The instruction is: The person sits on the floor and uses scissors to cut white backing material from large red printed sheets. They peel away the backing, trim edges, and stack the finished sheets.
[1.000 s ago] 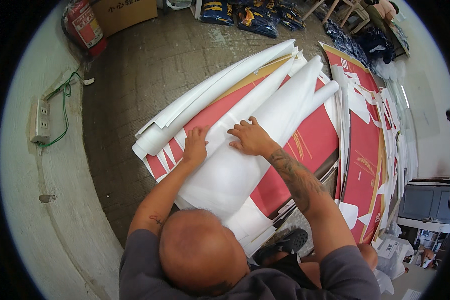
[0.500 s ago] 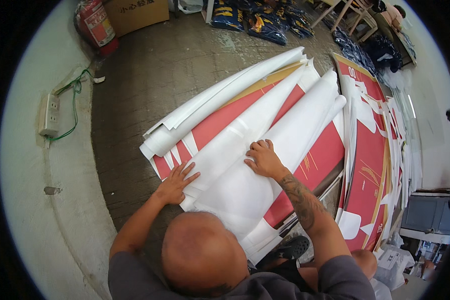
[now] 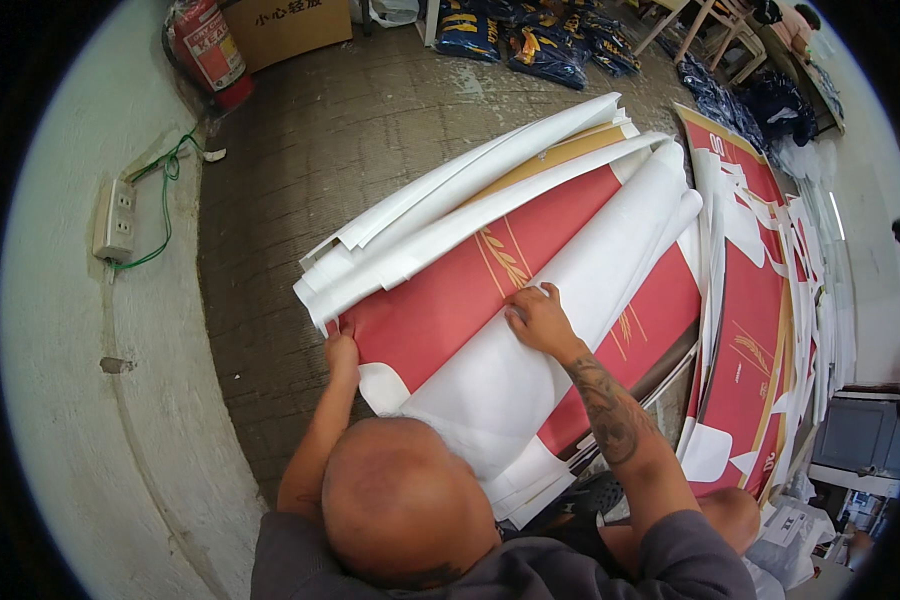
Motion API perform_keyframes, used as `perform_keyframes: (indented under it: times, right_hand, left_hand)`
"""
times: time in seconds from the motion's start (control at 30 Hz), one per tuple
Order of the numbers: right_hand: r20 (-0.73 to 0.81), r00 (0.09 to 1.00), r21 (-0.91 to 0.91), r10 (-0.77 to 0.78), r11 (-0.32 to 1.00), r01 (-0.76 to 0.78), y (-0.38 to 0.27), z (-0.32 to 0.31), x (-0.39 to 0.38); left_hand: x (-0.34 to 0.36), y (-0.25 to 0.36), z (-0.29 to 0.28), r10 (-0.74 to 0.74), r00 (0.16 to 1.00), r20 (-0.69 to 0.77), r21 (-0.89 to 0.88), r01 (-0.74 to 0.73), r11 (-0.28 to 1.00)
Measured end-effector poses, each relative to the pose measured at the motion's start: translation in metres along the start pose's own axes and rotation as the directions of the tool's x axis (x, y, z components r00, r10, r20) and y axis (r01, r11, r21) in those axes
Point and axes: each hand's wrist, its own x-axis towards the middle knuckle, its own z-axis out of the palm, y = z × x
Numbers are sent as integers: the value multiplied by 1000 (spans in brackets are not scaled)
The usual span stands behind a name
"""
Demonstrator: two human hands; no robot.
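Observation:
A stack of large red printed sheets (image 3: 420, 315) with gold wheat ears and white backs lies before me on the floor. Its left sheets are folded over into long white curls (image 3: 390, 268). At the near left end of these curls, my left hand (image 3: 342, 352) is closed on the edge of a sheet, its fingertips partly hidden. My right hand (image 3: 543, 322) rests with bent fingers on the lip of a white rolled-back sheet (image 3: 610, 250), gripping its edge in the middle of the stack. Under the right forearm, more red printing shows beside the roll.
A second pile of red printed sheets (image 3: 740, 330) with white cut-outs lies to the right. At the far left stand a fire extinguisher (image 3: 210, 55) and a cardboard box (image 3: 290, 30). Bagged dark garments (image 3: 545, 55) lie at the back. A socket box (image 3: 118, 220) is on the left wall.
A white-backed sheet between my hands has been turned over to the left, baring a red face with a wheat ear. My left hand went from lying flat to holding a sheet's edge.

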Motion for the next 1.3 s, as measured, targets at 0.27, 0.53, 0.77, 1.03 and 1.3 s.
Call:
perform_keyframes:
  times: [0.27,0.53,0.77,1.03,1.3]
  right_hand:
    - [-91,995,-169,44,984,-59,1,5,12]
    - [19,206,947,978,49,-318,84,5,-64]
    - [208,679,978,704,-167,-126,39,23,-49]
    - [-320,892,568,320,818,-90,8,-20,30]
    - [-749,9,325,663,379,-867,133,-25,-170]
  left_hand:
    - [90,68,-28,203,822,532,-302,-39,952]
    - [134,106,37,377,912,160,300,-409,862]
    - [150,136,72,540,789,295,749,-541,381]
    - [145,173,78,485,762,429,819,-555,147]
    - [81,194,99,462,477,747,521,-853,38]
